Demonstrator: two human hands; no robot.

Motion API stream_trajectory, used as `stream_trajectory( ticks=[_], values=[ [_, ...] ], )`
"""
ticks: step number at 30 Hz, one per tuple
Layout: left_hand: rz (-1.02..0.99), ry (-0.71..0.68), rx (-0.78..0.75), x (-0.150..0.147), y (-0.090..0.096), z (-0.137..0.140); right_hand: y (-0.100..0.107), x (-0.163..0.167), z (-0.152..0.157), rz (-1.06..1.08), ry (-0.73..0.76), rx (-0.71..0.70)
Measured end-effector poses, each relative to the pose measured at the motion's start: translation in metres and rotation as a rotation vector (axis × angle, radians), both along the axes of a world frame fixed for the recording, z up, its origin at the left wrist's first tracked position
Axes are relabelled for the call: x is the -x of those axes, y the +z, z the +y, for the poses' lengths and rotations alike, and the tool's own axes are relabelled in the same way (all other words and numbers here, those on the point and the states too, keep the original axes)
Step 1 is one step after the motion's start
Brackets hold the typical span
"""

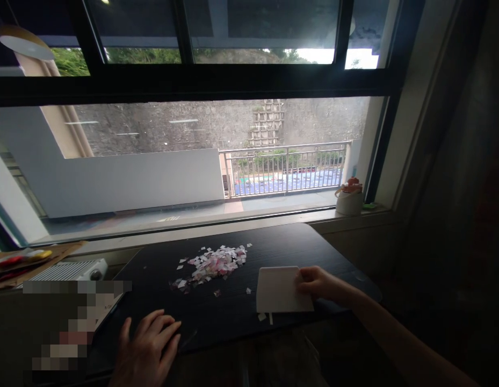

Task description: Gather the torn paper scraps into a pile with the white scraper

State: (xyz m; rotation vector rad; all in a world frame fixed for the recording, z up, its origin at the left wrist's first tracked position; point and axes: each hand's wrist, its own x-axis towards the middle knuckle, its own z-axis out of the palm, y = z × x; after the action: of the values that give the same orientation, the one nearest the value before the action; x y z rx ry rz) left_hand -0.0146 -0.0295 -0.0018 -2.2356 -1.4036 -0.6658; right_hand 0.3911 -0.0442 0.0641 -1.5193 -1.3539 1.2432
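My right hand (pixel 316 284) is closed on the right edge of a white rectangular card (pixel 277 290), thumb and fingers pinching it low over the dark table (pixel 313 244). Whether the card is a single sheet or folded I cannot tell. Near the table's front edge, my left hand (pixel 146 344) has its fingers spread and holds nothing. Between and beyond both hands lies a loose pile of small cut paper pieces (pixel 219 262), white and pink. A few stray scraps lie around it, and a small scrap (pixel 261 317) and a narrow strip sit by the card's lower edge.
A white container with an orange-brown top (pixel 349 198) stands on the windowsill at right. To the left is a white slatted appliance (pixel 67 270), with brown cardboard (pixel 66 251) behind it. A blurred, pixelated patch covers the lower left. Beyond the window runs a metal railing (pixel 287 169).
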Motion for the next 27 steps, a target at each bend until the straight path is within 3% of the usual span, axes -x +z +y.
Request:
stream_trajectory(
  ticks=[10,14,21,27],
  values=[
    [-0.046,-0.058,-0.074,-0.018,0.0,0.001,-0.003,-0.001,-0.021,0.074,0.011,0.0],
    [-0.065,-0.059,-0.006,-0.028,0.002,0.005,-0.005,-0.004,-0.028,0.087,0.03,-0.018],
    [-0.056,-0.067,0.174,-0.052,0.023,0.007,-0.001,-0.013,-0.038,0.052,0.113,-0.07],
    [-0.045,-0.123,0.237,-0.053,0.024,0.01,-0.007,0.002,-0.006,-0.008,-0.102,-0.266]
  ],
)
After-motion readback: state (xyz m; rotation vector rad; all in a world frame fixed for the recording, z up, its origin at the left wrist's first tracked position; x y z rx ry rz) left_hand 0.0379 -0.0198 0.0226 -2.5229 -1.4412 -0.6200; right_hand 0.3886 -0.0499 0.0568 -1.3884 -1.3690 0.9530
